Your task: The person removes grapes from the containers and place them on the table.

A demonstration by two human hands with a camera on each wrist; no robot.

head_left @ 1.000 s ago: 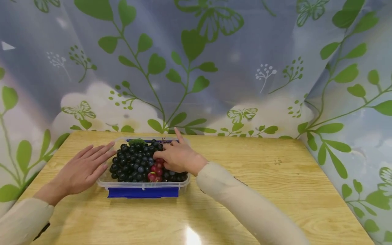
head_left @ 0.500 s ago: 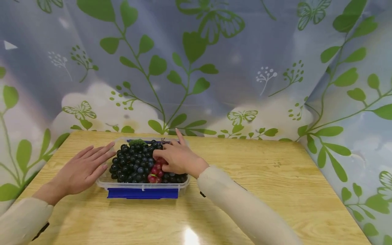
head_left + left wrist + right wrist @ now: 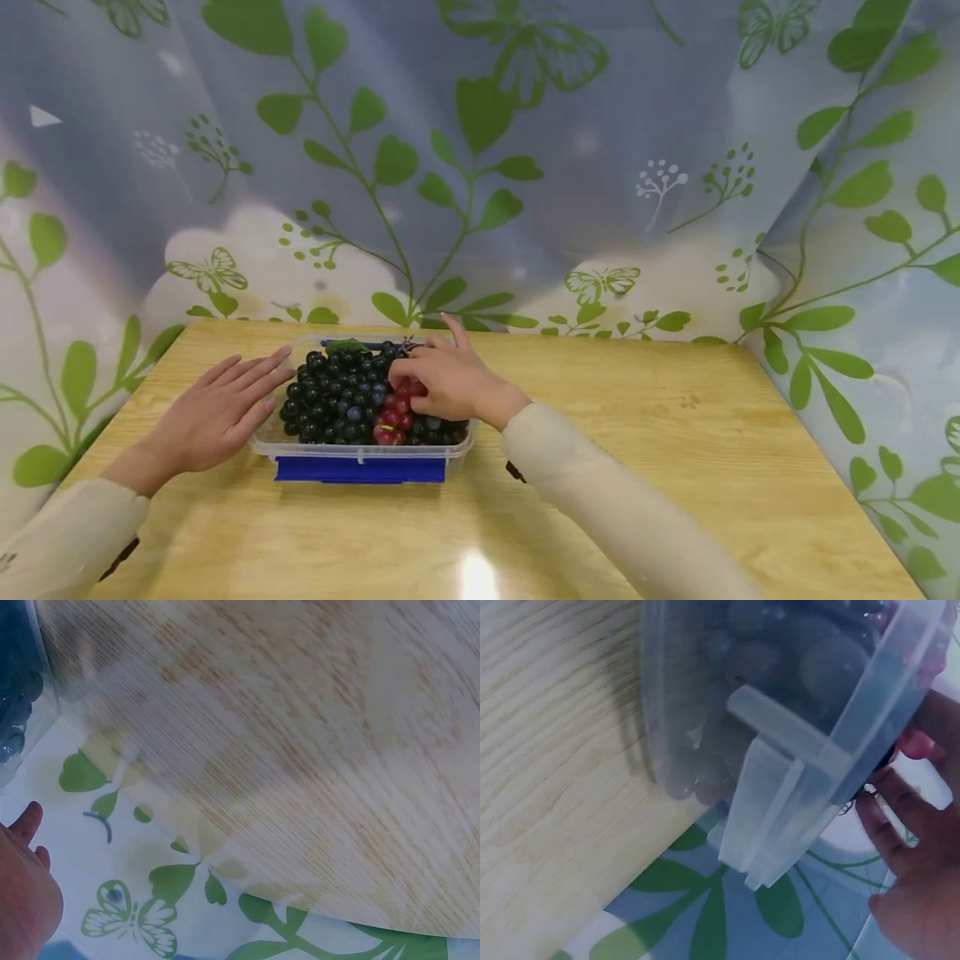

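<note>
A clear plastic box [image 3: 427,452] with blue latches stands on the table, filled with black grapes [image 3: 333,404]. Toward its right side a small bunch of red grapes [image 3: 390,421] lies on top. My right hand [image 3: 453,379] reaches over the right rim and pinches the upper end of that red bunch, its little finger raised; its fingertips are partly hidden. In the right wrist view, a red grape [image 3: 916,744] shows beside the fingers. At the left rim my left hand [image 3: 213,417] rests with straight fingers, palm down, holding nothing.
A green leaf [image 3: 347,347] and a bare stem [image 3: 409,343] lie at the back of the box. The light wooden table [image 3: 637,433] extends right and in front. Behind it hangs a leaf-and-butterfly patterned cloth [image 3: 525,217].
The whole head view has shifted slightly, moving everything a little to the right. Both hands keep nearly the same place relative to the box; the right-hand fingers shift only slightly at the red grapes.
</note>
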